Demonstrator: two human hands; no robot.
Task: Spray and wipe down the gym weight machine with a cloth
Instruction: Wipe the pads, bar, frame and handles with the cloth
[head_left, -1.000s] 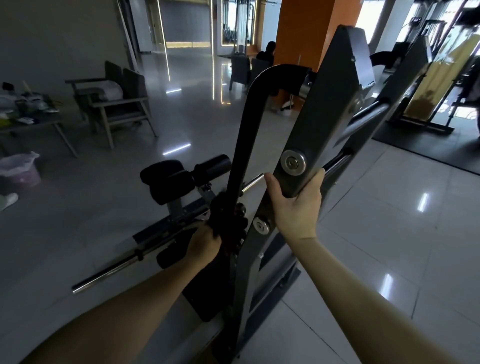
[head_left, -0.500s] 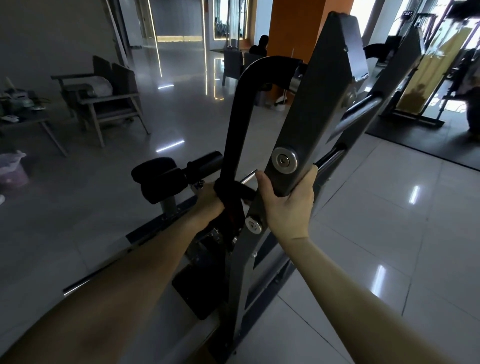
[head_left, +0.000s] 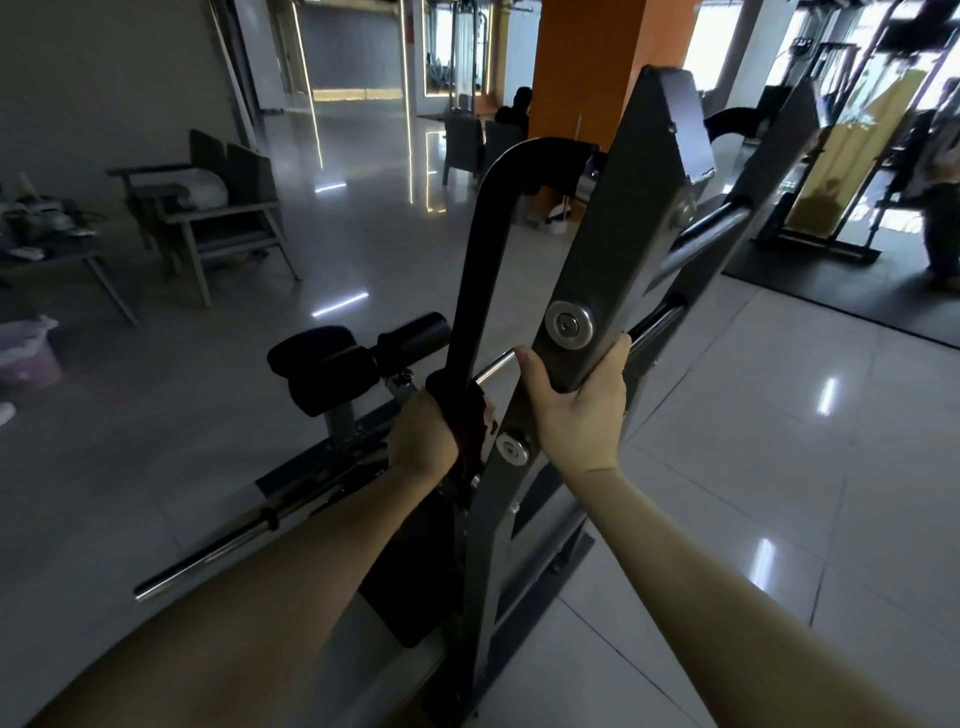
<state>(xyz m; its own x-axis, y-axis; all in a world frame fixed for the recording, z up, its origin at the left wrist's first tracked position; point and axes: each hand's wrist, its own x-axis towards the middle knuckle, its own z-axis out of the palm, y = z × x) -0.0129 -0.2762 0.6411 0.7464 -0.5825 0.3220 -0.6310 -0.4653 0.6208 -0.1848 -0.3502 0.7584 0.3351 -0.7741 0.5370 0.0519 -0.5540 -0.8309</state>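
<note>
- Glossy tiled gym floor (head_left: 779, 441) surrounds the weight machine (head_left: 493, 551).
- Left hand (head_left: 423, 441): fingers curled, pinning a dark cloth (head_left: 460, 402) against its black curved bar (head_left: 480, 270).
- Right hand (head_left: 576, 415): fingers wrapped round the grey plate (head_left: 618, 244).

My left grip (head_left: 423, 439) covers most of the dark crumpled cloth (head_left: 470, 410) on the black curved steel bar (head_left: 480, 270), its fingers hidden. The fingers of my right grip (head_left: 576, 410) vanish behind the flat grey steel plate (head_left: 618, 234). Clutter on the low table (head_left: 62, 258) is too dim to identify.
</note>
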